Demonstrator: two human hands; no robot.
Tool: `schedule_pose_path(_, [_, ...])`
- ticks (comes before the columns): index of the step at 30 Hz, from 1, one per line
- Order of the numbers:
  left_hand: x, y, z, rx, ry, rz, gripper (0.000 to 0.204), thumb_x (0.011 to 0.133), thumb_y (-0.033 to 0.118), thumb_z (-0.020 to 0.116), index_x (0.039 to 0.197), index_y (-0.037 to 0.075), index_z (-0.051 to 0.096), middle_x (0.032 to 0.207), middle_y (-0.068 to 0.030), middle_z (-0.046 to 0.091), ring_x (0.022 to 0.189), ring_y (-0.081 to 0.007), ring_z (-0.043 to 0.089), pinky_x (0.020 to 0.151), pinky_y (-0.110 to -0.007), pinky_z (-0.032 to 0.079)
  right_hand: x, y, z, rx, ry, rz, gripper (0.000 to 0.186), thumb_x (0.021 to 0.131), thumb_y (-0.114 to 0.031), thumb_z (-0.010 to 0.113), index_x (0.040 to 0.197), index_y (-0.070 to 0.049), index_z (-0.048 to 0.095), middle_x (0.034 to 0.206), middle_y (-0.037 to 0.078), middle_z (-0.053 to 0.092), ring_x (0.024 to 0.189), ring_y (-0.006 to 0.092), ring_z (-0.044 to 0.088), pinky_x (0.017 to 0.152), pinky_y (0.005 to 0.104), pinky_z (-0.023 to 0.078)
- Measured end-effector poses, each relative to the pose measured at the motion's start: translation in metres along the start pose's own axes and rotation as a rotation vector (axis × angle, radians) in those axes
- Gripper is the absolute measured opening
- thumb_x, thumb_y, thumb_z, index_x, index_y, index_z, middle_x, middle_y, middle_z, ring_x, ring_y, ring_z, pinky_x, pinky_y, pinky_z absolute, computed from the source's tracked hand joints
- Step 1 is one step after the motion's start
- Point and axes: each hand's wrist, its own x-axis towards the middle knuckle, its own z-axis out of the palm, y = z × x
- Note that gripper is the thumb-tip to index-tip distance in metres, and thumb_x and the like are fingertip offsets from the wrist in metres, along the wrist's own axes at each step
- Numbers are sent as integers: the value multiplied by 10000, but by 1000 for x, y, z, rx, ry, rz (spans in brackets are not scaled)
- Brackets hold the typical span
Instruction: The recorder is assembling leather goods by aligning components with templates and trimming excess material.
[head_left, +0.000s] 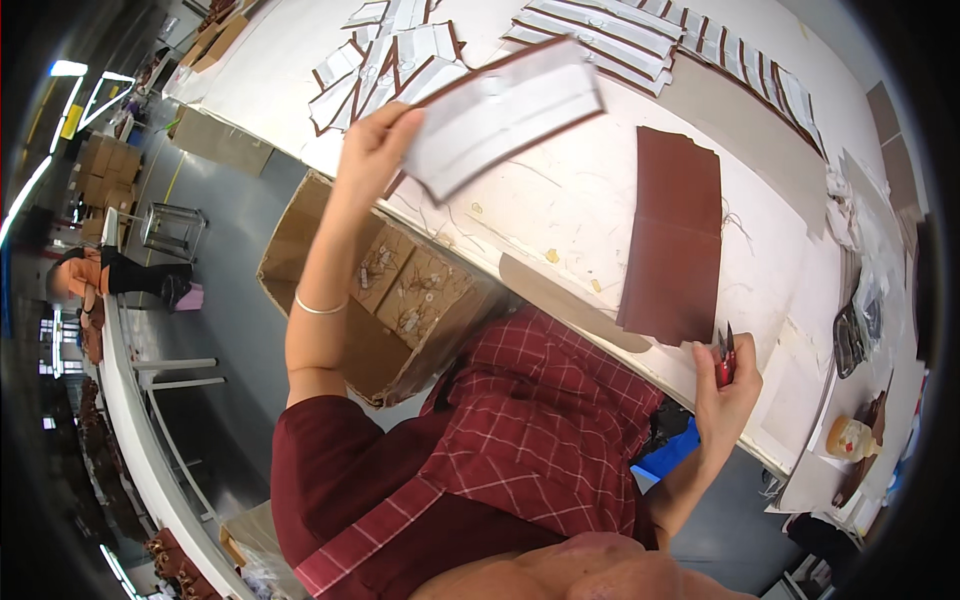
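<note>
My left hand (380, 145) grips a white panel with brown edging (505, 110) by its left end, held up over the white worktable (560, 220). A brown rectangular piece (670, 235) lies on the table to the right. At its lower end my right hand (730, 380) holds small red-handled snips (723, 365), dark blades pointing up. Similar white, brown-edged pieces lie in a loose pile (370, 60) at the upper left and in stacked rows (590, 45) at the upper right.
An open cardboard box (310, 290) with thread scraps stands below the table's left edge. Another person (130, 275) works at a bench on the far left. A bottle of yellowish liquid (850, 435) and clear plastic (860, 290) lie at the right. A blue bin (665, 450) shows below.
</note>
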Motion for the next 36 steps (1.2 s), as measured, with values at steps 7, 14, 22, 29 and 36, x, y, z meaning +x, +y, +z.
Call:
schedule_pose_path(7, [37, -101, -39, 247, 119, -318, 352, 930, 282, 662, 1045, -46, 717, 692, -38, 633, 582, -87, 529, 533, -262, 418, 8, -5, 9, -175, 24, -392, 313, 806, -157, 799, 814, -25, 515, 1037, 110, 702, 531, 172, 547, 516, 287, 455])
schedule_pose_path(14, [81, -135, -78, 719, 68, -166, 429, 882, 376, 677, 1019, -29, 715, 823, -173, 716, 731, -296, 675, 672, -388, 507, -4, -10, 17, -456, -139, -584, 361, 745, -230, 829, 789, -52, 518, 1277, 160, 653, 586, 223, 632, 534, 314, 509])
schedule_pose_path(22, [76, 39, 101, 250, -323, 394, 246, 932, 168, 667, 1161, 77, 677, 1110, -82, 711, 958, -194, 672, 790, -347, 554, -3, -14, 9, -275, -126, -685, 387, 732, -314, 838, 796, -76, 540, 1087, 123, 703, 562, 168, 629, 517, 282, 505])
schedule_pose_path(29, [20, 104, 235, 259, -792, 602, 258, 874, 247, 712, 962, 7, 681, 891, -138, 692, 819, -264, 663, 749, -401, 527, 30, -2, -36, -208, -11, -200, 320, 818, -269, 810, 918, -24, 629, 634, 102, 575, 521, 196, 554, 504, 291, 434])
schedule_pose_path(36, [21, 104, 238, 271, -924, 510, 211, 890, 221, 715, 907, 17, 661, 874, -100, 669, 695, -223, 607, 695, -360, 508, 51, 9, -45, -68, -86, -44, 273, 886, -245, 734, 910, 4, 623, 636, 96, 521, 559, 195, 447, 552, 304, 407])
